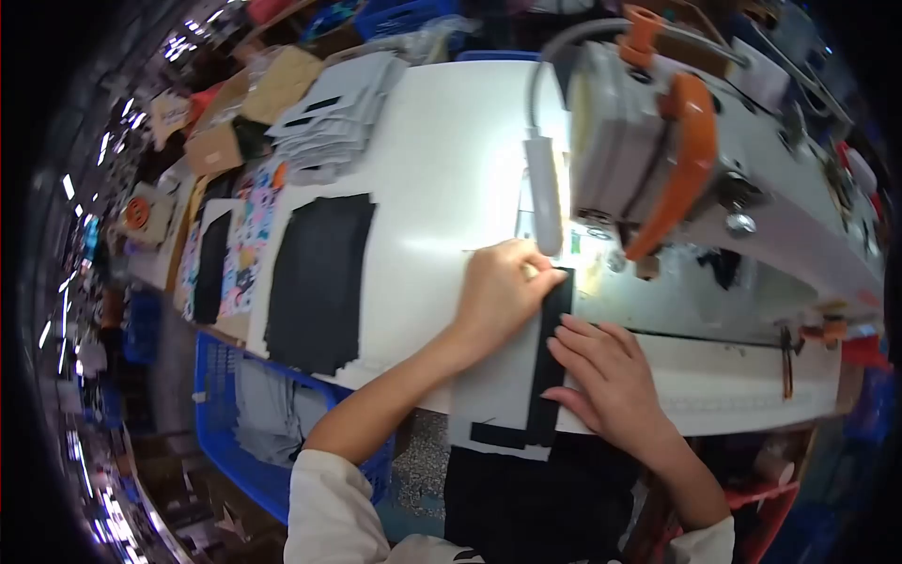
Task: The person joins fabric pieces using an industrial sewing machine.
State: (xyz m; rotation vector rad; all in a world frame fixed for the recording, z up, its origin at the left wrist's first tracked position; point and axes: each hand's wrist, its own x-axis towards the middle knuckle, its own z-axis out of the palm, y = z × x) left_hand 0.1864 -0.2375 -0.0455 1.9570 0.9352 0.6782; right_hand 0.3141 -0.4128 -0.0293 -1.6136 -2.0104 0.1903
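Note:
A grey fabric piece (501, 388) lies on the white sewing table, its lower end over the front edge. A black fabric strip (552, 365) runs along its right side, and a short black strip (497, 434) crosses near its lower end. My left hand (501, 293) is closed in a pinch on the top end of the long strip, just below the sewing machine (648, 141). Lower down, my right hand (609, 376) rests with fingers outstretched at the strip's right edge, holding nothing. The needle area is partly hidden by the lamp and machine head.
A stack of grey pieces (343, 108) sits at the table's back left, with a pile of black fabric (319, 277) nearer. A blue basket (214, 414) with grey pieces stands below the left edge. The slim lamp (542, 193) hangs close above my left hand.

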